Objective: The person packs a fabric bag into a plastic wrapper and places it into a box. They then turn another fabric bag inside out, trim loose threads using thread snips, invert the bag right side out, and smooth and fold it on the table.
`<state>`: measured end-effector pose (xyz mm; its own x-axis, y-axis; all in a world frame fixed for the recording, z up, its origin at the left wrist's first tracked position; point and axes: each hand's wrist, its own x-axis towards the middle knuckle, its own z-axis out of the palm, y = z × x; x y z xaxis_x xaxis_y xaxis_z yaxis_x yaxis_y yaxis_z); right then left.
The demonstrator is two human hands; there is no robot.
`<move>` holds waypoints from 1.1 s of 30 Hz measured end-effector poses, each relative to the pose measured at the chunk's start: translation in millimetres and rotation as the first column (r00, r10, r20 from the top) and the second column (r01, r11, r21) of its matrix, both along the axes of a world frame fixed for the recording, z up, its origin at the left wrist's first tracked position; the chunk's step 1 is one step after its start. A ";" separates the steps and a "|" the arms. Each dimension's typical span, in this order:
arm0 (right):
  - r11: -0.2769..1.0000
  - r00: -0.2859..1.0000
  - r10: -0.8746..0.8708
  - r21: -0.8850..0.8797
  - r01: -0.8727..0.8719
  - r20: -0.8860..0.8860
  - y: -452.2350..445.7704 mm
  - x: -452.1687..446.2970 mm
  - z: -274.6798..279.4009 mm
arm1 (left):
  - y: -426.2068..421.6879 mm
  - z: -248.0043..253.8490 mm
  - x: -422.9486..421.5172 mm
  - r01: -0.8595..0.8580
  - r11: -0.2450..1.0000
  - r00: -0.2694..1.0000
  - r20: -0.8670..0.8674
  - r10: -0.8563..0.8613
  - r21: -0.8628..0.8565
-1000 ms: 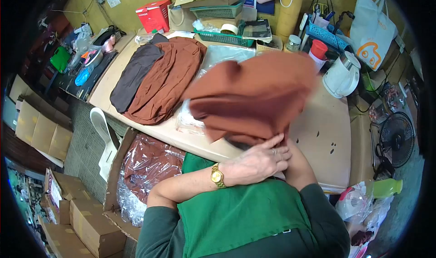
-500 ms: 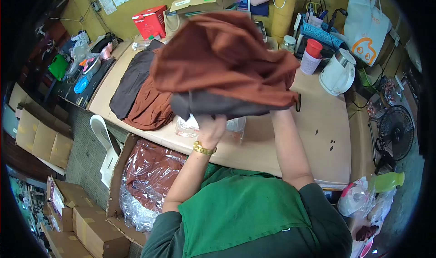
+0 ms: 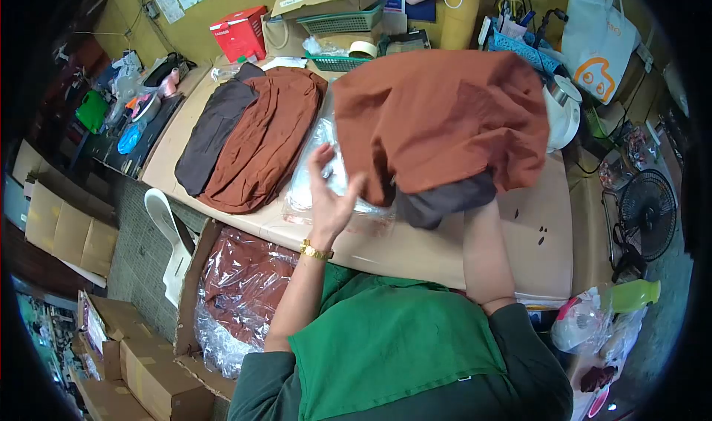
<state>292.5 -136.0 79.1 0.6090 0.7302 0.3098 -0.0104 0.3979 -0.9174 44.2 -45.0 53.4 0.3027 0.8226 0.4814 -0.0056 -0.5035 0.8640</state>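
Observation:
A rust-brown cloth piece (image 3: 445, 117) with a dark grey part along its lower edge is raised over the right half of the table (image 3: 415, 247). My right forearm goes up under this cloth, and the hand itself is hidden inside or behind it. My left hand (image 3: 331, 198), with a gold watch at the wrist, is just left of the cloth; its fingers are spread and hold nothing. Behind that hand lie clear plastic bags (image 3: 302, 187). Another brown and dark grey cloth piece (image 3: 271, 135) lies flat on the table at the left.
A carton (image 3: 189, 295) with plastic-wrapped brown cloth stands at the near left. Along the back are a red box (image 3: 239, 34), green baskets (image 3: 341, 22) and a blue basket (image 3: 523, 48). A white kettle (image 3: 564, 117) and a fan (image 3: 647, 215) are at the right.
The raised cloth has swung to the right, uncovering the flat cloth and the baskets. My left hand has let go of it and opened; my right hand has gone out of sight under it.

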 end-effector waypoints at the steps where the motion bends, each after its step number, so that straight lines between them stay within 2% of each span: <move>1: 0.999 0.999 0.031 -0.029 -0.031 0.018 -4.9 -2.5 -4.7 | -5.2 -0.1 9.4 0.080 0.990 0.995 0.057 -0.087 0.119; 2: 0.996 0.997 0.065 -0.057 -0.063 0.047 -6.4 -9.7 -7.5 | -8.6 -9.5 15.1 0.176 0.983 0.979 0.092 -0.180 0.045; 4: 0.991 0.989 0.102 -0.096 -0.092 0.106 2.0 -28.9 -10.1 | -33.4 3.8 21.6 0.361 0.928 0.919 0.206 -0.337 -0.094; 5: 0.992 0.988 0.094 -0.101 -0.082 0.124 8.3 -34.5 -9.5 | -41.2 11.9 13.4 0.339 0.939 0.937 -0.074 -0.342 -0.056; 7: 0.997 0.994 0.035 -0.067 -0.028 0.107 24.2 -32.2 -2.0 | -53.0 -2.4 9.6 0.449 0.893 0.871 -0.212 -0.444 -0.026; 8: 0.999 0.997 0.009 -0.039 -0.006 0.081 28.0 -29.4 0.2 | -70.5 25.4 -3.8 0.486 0.870 0.765 -0.524 -0.374 0.087; 10: 0.998 0.998 -0.057 0.040 0.057 0.002 28.0 -11.3 10.7 | -87.4 23.9 -17.2 0.611 0.785 0.760 -0.353 -0.545 0.102; 12: 0.986 0.990 -0.127 0.098 0.132 -0.059 19.8 9.6 18.8 | -81.2 26.5 -32.0 0.539 0.842 0.839 -0.115 -0.533 0.028; 13: 0.980 0.985 -0.160 0.105 0.167 -0.068 14.4 16.4 19.4 | -67.5 13.5 -46.6 0.449 0.892 0.890 -0.113 -0.442 0.051; 14: 0.976 0.980 -0.190 0.095 0.195 -0.055 11.1 20.0 18.3 | -63.0 28.2 -58.2 0.339 0.937 0.937 -0.114 -0.329 0.079; 15: 0.977 0.979 -0.202 0.060 0.203 -0.017 8.5 18.8 13.8 | -57.0 20.7 -63.7 0.281 0.945 0.958 0.108 -0.266 -0.168; 16: 0.978 0.978 -0.207 0.018 0.206 0.039 6.6 15.4 7.4 | -49.7 19.4 -66.0 0.095 0.988 0.995 0.046 -0.090 -0.125; 17: 0.978 0.974 -0.203 -0.027 0.207 0.103 4.9 12.4 1.8 | -47.4 24.1 -69.1 -0.106 0.987 0.980 -0.154 0.124 0.121; 18: 0.975 0.965 -0.190 -0.080 0.207 0.183 4.8 4.2 -5.5 | -48.6 32.0 -70.5 -0.245 0.888 0.885 -0.283 0.369 0.390; 19: 0.969 0.951 -0.180 -0.120 0.215 0.250 4.9 -0.2 -9.6 | -60.0 40.6 -65.6 -0.093 0.972 0.956 -0.253 0.147 0.216; 20: 0.960 0.932 -0.167 -0.162 0.228 0.322 6.9 -7.1 -16.3 | -71.5 45.8 -59.4 0.085 0.995 0.980 -0.183 -0.075 0.046; 21: 0.951 0.909 -0.158 -0.189 0.245 0.386 9.7 -9.4 -20.2 | -69.1 43.6 -53.3 0.416 0.906 0.868 -0.331 -0.371 0.074; 22: 0.940 0.878 -0.146 -0.213 0.267 0.456 13.5 -13.4 -25.1 | -73.2 43.9 -41.3 0.720 0.686 0.621 -0.340 -0.706 -0.109; 23: 0.928 0.849 -0.137 -0.234 0.290 0.511 16.8 -15.4 -29.4 | -76.5 30.9 -24.3 0.877 0.413 0.357 -0.243 -0.902 -0.246; 24: 0.914 0.812 -0.125 -0.252 0.318 0.570 20.3 -19.2 -34.2 | -76.9 4.4 -6.9 0.934 0.348 0.312 -0.292 -0.904 -0.081; 25: 0.898 0.773 -0.109 -0.272 0.347 0.625 23.6 -22.6 -39.4 | -77.5 -13.1 3.6 0.816 0.578 0.519 -0.456 -0.723 0.013; 26: 0.876 0.730 -0.102 -0.286 0.388 0.676 27.4 -21.2 -44.1 | -74.5 -27.4 9.9 0.649 0.746 0.671 -0.576 -0.467 0.150; 28: 0.828 0.643 -0.061 -0.321 0.459 0.763 33.7 -22.0 -56.7 | -53.7 -51.7 17.5 0.268 0.907 0.851 -0.520 -0.065 0.325; 30: 0.788 0.558 0.057 -0.380 0.484 0.828 29.3 -42.5 -79.4 | -37.7 -49.9 10.3 -0.010 0.935 0.850 -0.490 0.195 0.355; 32: 0.753 0.511 0.330 -0.548 0.365 0.794 12.8 -81.6 -93.0 | -14.5 -48.5 5.4 -0.095 0.759 0.782 -0.423 0.457 0.644; 33: 0.685 0.481 0.568 -0.708 0.175 0.668 8.8 -90.8 -70.5 | -0.1 -46.9 -1.0 0.053 0.904 0.670 -0.686 0.283 0.425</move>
<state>201.7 -127.3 8.6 0.1546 0.9872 -0.0387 0.8527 -0.1531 -0.4995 43.2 -45.1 6.5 0.6029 0.6747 0.4257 0.6092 -0.7339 0.3003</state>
